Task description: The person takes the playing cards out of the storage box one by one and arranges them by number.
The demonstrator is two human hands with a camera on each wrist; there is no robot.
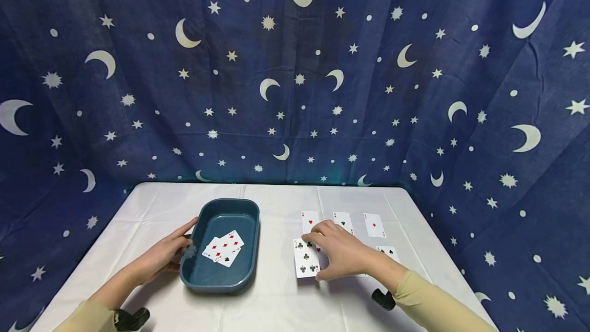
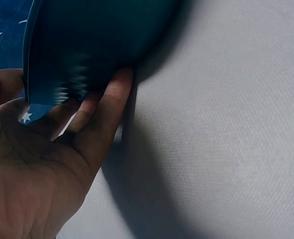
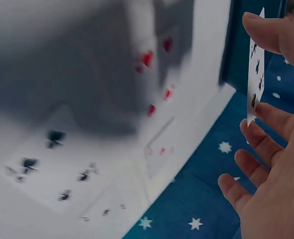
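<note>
My right hand (image 1: 338, 250) pinches a five of clubs (image 1: 304, 260) by its edges, between thumb and fingertips, above the white table. In the right wrist view this card (image 3: 256, 74) shows nearly edge-on. At the left, the fingers of my left hand (image 1: 163, 255) rest fairly straight against the outer left wall of a dark blue-green tray (image 1: 230, 284). The left wrist view has the fingertips (image 2: 121, 79) touching the tray wall (image 2: 102, 40). Inside the tray lie a five of diamonds (image 1: 230, 240) and, partly covered by it, a black-suit card (image 1: 229, 260).
Behind my right hand lie a heart card (image 1: 310, 219), a black-suit card (image 1: 342, 219) and an ace of diamonds (image 1: 374, 226). A spade card (image 1: 388, 252) lies partly hidden by the hand. A dark blue star-and-moon curtain (image 1: 295, 91) hangs around the table (image 1: 276, 193).
</note>
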